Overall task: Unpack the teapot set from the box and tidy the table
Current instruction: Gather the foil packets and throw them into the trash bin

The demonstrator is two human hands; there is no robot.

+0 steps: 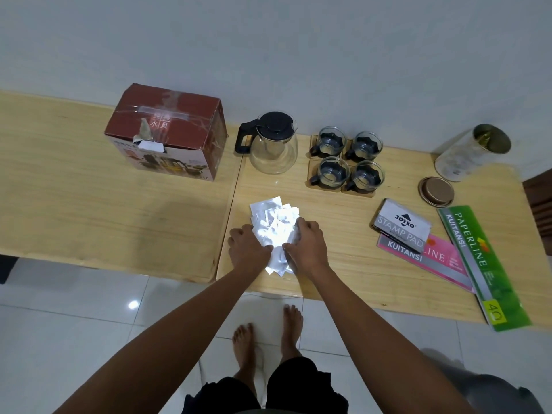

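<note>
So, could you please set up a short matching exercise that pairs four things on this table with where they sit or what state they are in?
Things:
1. box
2. teapot
3. silver sachets
4. tin

Places or states:
A. open, its round lid lying beside it
B. gathered between the left hand and right hand
C. on coasters in a two-by-two block
D. closed, taped, far left
E. black lid on, standing between the box and the cups

Pairs: 1-D, 2-E, 3-B, 4-A. C is the spare; it fits the cups.
</note>
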